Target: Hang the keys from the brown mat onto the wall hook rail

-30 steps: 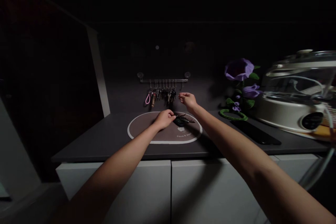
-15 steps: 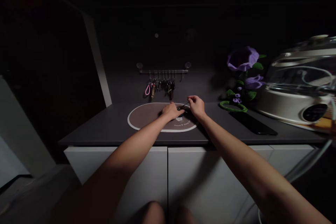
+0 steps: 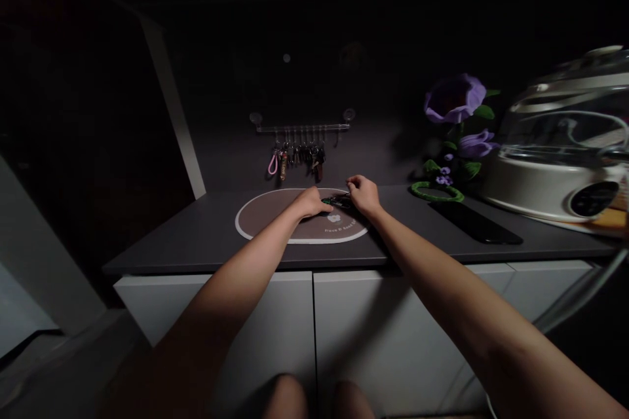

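On the brown oval mat (image 3: 275,213) with a pale rim lies a small dark bundle (image 3: 340,201) with a green spot at its left end; it may be keys, but it is too dim to tell. My left hand (image 3: 309,201) rests at the left end, with its thumb along the near side and the fingers curled around the green part. At the right end, my right hand (image 3: 364,195) is raised a little above the mat with thumb and forefinger pinched together. What the pinch holds, if anything, is too small to make out.
Several keys (image 3: 297,156) hang from a clear hook rail (image 3: 303,127) on the dark wall. To the right are a purple flower (image 3: 457,101) with a green ring base (image 3: 437,192), a black phone-like slab (image 3: 474,222) and a white appliance (image 3: 545,186). White cabinet doors (image 3: 265,321) sit below the counter (image 3: 191,242).
My left hand has shifted slightly left, uncovering more of the dark bundle and its green spot. The thin dark strand at my right fingertips no longer shows clearly. The view has tilted slightly.
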`<state>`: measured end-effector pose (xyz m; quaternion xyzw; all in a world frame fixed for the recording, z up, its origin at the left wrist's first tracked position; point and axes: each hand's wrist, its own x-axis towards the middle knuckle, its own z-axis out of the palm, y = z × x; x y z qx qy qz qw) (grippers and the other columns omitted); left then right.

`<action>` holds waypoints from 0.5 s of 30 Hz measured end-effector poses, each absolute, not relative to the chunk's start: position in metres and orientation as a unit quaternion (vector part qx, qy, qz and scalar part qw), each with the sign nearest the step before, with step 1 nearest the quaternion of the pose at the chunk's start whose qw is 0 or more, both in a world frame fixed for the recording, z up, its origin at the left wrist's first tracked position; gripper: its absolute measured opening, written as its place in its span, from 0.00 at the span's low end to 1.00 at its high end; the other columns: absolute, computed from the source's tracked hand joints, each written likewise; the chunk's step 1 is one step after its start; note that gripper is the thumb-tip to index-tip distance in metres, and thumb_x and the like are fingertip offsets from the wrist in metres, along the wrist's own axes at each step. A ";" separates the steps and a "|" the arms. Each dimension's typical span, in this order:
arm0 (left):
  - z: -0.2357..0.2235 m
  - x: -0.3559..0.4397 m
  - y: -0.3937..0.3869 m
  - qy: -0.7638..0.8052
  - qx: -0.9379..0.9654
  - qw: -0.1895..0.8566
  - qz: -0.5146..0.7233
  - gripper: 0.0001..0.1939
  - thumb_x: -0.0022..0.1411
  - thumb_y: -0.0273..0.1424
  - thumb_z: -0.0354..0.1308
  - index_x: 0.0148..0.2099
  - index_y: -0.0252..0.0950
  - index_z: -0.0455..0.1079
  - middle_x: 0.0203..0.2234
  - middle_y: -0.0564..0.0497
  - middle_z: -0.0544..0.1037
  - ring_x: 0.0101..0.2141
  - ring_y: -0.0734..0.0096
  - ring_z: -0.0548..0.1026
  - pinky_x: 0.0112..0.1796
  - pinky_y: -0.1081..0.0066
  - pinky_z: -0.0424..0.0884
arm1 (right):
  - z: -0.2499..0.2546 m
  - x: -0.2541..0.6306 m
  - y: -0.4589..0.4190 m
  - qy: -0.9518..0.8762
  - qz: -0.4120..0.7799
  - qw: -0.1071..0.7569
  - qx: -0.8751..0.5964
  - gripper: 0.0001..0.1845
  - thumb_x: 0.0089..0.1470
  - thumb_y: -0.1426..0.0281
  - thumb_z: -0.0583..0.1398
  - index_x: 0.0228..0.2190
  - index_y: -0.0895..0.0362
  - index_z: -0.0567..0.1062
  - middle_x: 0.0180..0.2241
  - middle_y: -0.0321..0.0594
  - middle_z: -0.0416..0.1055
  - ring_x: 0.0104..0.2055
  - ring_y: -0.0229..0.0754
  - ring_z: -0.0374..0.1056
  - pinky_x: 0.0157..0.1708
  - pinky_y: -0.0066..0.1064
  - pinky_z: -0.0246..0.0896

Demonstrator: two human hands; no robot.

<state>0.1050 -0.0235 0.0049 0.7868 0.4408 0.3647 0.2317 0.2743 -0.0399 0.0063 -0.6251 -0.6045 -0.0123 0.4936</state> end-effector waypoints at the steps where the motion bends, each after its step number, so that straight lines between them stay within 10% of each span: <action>1: 0.006 0.103 -0.023 0.437 0.786 0.252 0.358 0.16 0.29 0.33 0.67 0.12 0.36 0.60 0.06 0.58 0.58 0.14 0.77 0.59 0.19 0.74 0.51 | 0.006 0.274 -0.040 -0.605 -0.013 0.492 -0.626 0.11 0.49 0.72 0.54 0.33 0.59 0.75 0.36 0.44 0.74 0.38 0.40 0.67 0.42 0.30 0.58; 15: 0.020 0.088 -0.015 0.459 0.627 0.528 0.343 0.06 0.41 0.24 0.63 0.20 0.29 0.68 0.15 0.50 0.69 0.17 0.78 0.65 0.20 0.75 0.62 | 0.004 0.275 -0.037 -0.609 -0.007 0.489 -0.625 0.11 0.48 0.72 0.54 0.32 0.59 0.75 0.35 0.43 0.74 0.37 0.40 0.67 0.41 0.30 0.58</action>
